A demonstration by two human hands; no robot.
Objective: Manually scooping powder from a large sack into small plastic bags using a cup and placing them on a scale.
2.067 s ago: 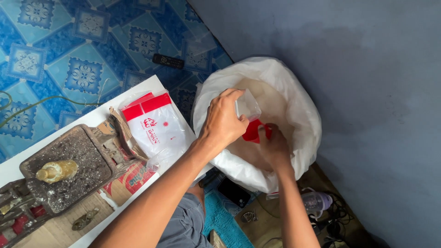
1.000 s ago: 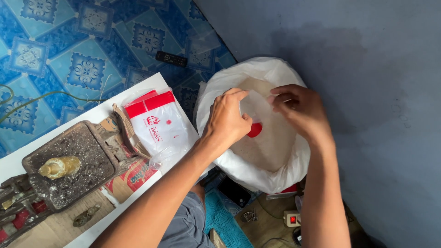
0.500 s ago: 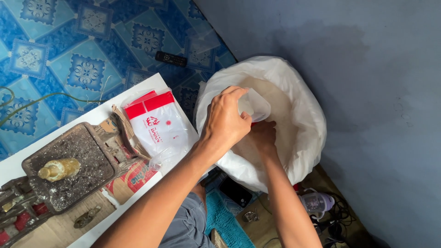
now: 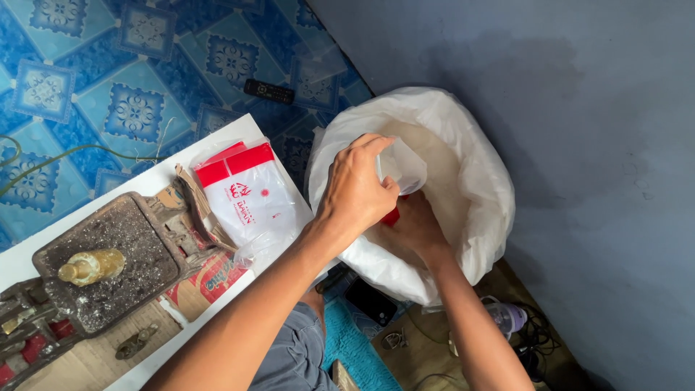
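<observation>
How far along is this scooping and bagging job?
Done: a stack of red-and-white printed pouches lies on the white table, whether filled is unclear. In hand: the left hand holds a small clear bag over the big white sack, while the right hand reaches inside with something red, mostly hidden. Left: the clear bag shows no contents yet.

A large sack [image 4: 463, 181] is set on the floor to the right of the table [image 4: 239, 134]. On the table, a packet [image 4: 250, 195] is laid right of a scale [image 4: 108, 268]. Behind the table, a remote [image 4: 269, 91] is left on the floor.
</observation>
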